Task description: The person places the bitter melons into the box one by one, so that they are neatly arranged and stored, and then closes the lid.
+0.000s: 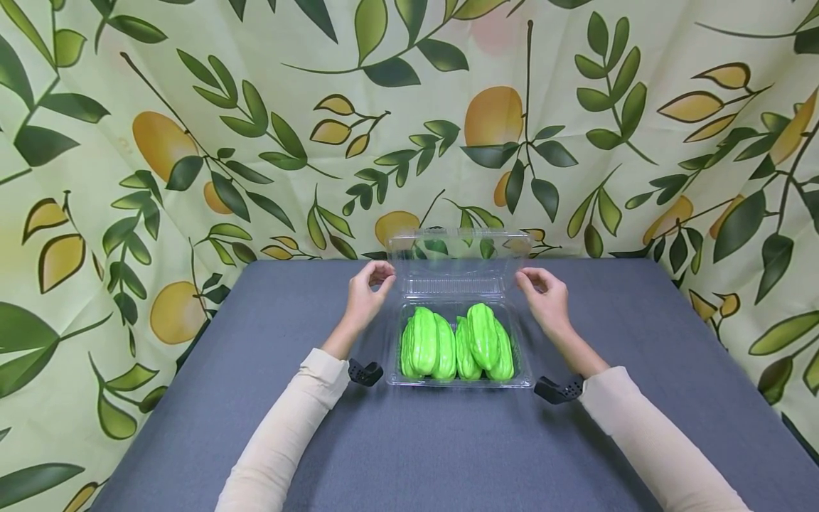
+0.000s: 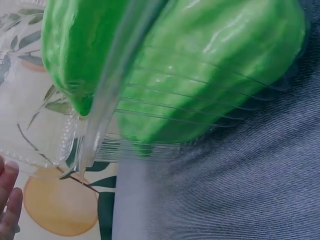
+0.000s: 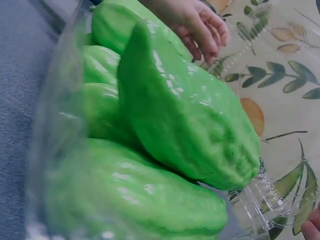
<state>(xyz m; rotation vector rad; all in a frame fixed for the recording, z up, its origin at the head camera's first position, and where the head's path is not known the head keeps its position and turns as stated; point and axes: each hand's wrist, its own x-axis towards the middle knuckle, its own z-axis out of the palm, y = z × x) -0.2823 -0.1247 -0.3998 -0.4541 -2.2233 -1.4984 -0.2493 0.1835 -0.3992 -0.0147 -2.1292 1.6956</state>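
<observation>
A clear plastic clamshell box (image 1: 461, 384) sits on the table, its hinged lid (image 1: 457, 269) raised at the back. Several glossy, bright green, ribbed gourd-like vegetables (image 1: 425, 345) lie in the base in two groups; one (image 3: 190, 107) rests on top of others in the right group. At the lid's left edge my left hand (image 1: 366, 297) pinches with thumb and fingers. My right hand (image 1: 549, 297) pinches the opposite edge in the same way. Only the fingertips of each hand show in its own wrist view, beside the clear lid.
Grey cloth covers the table (image 1: 461, 448). Behind it hangs a curtain (image 1: 422, 171) printed with leaves and orange fruit, close to the raised lid. A black strap device (image 1: 366, 372) is on the left wrist and another (image 1: 559, 390) on the right.
</observation>
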